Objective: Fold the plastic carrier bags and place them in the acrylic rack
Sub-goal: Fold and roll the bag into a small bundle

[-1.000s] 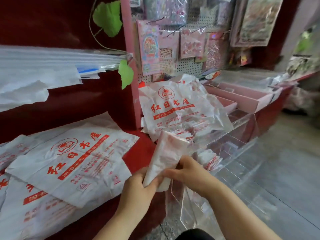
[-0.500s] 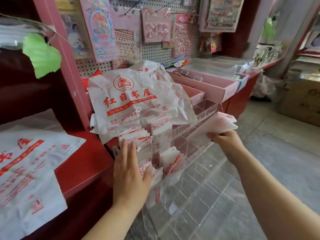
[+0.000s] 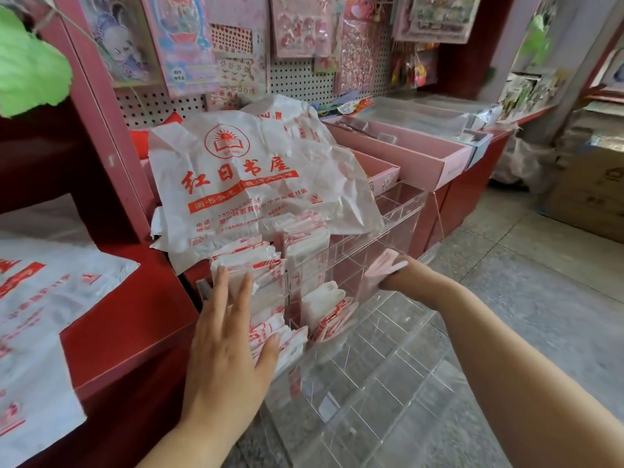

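One folded bag point(image 3: 381, 263) held at the rack point(image 3: 371, 366)
Left hand point(image 3: 233, 336) flat on the stacked bags point(image 3: 256, 265); right hand point(image 3: 398, 280) grips the folded bag

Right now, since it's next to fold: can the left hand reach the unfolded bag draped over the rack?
Probably yes: the left hand, flat and free, rests just below the unfolded bag; nothing between.

Left hand point(image 3: 229, 346), right hand point(image 3: 400, 278) bare; forearms point(image 3: 506, 349) bare to frame edge.
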`<state>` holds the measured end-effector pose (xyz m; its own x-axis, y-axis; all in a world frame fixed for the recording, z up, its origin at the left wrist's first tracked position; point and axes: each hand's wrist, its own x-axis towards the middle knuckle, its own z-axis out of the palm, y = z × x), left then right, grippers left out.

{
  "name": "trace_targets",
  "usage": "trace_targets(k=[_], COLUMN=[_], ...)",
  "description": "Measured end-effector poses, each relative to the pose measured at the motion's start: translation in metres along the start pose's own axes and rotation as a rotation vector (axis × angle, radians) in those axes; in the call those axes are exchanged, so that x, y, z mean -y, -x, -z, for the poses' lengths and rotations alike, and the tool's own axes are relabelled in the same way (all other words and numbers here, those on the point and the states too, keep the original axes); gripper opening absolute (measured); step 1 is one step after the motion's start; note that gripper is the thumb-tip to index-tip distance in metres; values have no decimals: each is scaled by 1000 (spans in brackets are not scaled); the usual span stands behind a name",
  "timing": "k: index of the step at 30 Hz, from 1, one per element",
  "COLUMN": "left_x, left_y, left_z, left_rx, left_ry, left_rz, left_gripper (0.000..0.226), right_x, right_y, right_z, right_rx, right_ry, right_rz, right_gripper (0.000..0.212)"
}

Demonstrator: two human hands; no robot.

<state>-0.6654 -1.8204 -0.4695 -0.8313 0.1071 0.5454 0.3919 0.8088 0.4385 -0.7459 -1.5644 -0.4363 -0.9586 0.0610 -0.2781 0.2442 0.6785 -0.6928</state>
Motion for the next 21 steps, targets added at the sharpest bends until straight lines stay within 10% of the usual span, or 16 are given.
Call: trace_targets(k=[11, 21], left_x=[-2, 0], left_y=[0, 15], left_z=[8, 25], left_rx=[18, 53], left_ry=[155, 255], left_rz=[29, -10], left_gripper=[98, 94], right_x=[-7, -6], right_y=[-6, 28], right_z=[-12, -1], right_rx=[-108, -242], right_ry=[203, -103], right_rz=[44, 96], right_gripper=[20, 45])
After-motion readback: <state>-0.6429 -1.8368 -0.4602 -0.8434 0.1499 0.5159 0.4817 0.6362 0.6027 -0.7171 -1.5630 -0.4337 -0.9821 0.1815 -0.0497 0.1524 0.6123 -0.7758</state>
